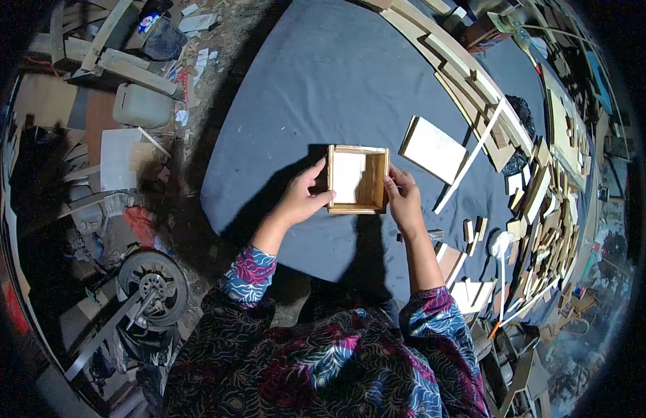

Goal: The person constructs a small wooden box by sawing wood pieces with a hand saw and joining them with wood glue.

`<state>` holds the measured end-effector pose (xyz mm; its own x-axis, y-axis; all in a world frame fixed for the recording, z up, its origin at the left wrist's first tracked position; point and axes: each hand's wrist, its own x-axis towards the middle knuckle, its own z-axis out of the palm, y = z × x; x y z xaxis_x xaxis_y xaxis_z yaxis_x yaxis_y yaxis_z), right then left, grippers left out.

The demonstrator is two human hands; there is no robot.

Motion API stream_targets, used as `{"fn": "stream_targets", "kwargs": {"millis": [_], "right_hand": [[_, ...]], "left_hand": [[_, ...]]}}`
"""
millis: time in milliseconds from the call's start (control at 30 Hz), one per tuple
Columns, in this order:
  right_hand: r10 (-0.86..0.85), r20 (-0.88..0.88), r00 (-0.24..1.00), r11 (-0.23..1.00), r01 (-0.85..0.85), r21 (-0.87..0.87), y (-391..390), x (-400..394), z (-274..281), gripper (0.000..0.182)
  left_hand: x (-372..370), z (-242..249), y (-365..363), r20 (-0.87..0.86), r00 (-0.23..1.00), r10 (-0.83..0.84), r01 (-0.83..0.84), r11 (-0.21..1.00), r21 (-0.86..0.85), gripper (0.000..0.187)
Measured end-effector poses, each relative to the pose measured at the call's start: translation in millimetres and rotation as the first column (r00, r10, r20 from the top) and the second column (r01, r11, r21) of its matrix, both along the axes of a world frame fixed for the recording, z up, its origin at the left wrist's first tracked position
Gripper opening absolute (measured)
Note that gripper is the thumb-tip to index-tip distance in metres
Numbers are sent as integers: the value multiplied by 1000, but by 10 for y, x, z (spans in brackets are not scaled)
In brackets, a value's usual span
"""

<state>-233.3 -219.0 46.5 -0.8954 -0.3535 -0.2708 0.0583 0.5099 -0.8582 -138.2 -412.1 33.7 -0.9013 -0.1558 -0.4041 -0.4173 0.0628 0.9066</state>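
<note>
Between my two hands is a small square wooden box with an open top, showing a pale bottom and brown inner walls. My left hand grips its left side, the thumb at the lower left corner and the fingers along the outer wall. On the opposite side my right hand closes on the right wall, thumb near the rim. The fingers under or behind the box are partly hidden. To the right of the box a pale rectangular wooden board lies on the dark cloth.
A grey-blue cloth covers the table. Along the right are a thin wooden strip, long planks and a heap of wood offcuts. A white brush-like tool lies near them. A wheel stands at the lower left.
</note>
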Motion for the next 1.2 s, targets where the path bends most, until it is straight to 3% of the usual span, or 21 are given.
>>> {"fn": "stream_targets", "kwargs": {"millis": [233, 300, 433, 633, 733, 800, 867, 933, 1000, 1033, 1100, 1167, 1200], "right_hand": [[-19, -15, 1000, 998, 18, -62, 18, -23, -150, 30], [-97, 164, 982, 980, 123, -158, 25, -40, -195, 30], [-73, 145, 987, 981, 97, -167, 24, -69, -177, 30], [-183, 197, 963, 939, 230, -257, -47, -232, -208, 32], [-103, 168, 980, 964, 140, -224, -80, -308, -140, 36], [54, -25, 998, 997, -56, -60, -92, -333, -66, 40], [85, -39, 996, 996, -86, -27, -77, -378, -135, 40], [114, -51, 992, 993, -114, 7, -69, -361, -143, 40], [-59, 171, 983, 991, 79, -110, -75, -318, -87, 39], [-62, 171, 983, 991, 81, -110, -44, -290, -55, 39], [85, 196, 977, 994, -97, 54, 42, -195, 29, 44], [144, 170, 975, 985, -157, 69, 55, -117, 116, 43], [180, 38, 983, 970, -184, 158, 77, -90, 52, 43]], "left_hand": [[-33, 89, 3, 32, 999, -21, 21, 1000, -20, 71], [-31, 82, 4, 30, 999, -17, 17, 1000, -23, 71], [-16, -22, -6, -58, 998, -28, 26, 999, -37, 70], [-99, 146, 55, -72, 996, 51, -55, 997, -58, 71], [-118, 78, 40, -95, 995, -14, 4, 994, -107, 70], [-120, 92, 37, -88, 996, -15, 9, 997, -74, 70], [-121, 64, 22, -79, 997, -17, 14, 999, -41, 70], [-120, -12, 17, -125, 992, -31, 15, 993, -121, 70], [-117, -11, 30, -110, 994, -19, 5, 993, -118, 70], [-122, 11, 37, -94, 996, -4, -7, 993, -116, 69], [-127, 45, 44, -77, 997, -1, -9, 992, -128, 69], [-128, 74, 43, -58, 998, -2, -6, 990, -141, 69], [-133, 86, 38, -51, 999, -6, 0, 993, -116, 69]]}}
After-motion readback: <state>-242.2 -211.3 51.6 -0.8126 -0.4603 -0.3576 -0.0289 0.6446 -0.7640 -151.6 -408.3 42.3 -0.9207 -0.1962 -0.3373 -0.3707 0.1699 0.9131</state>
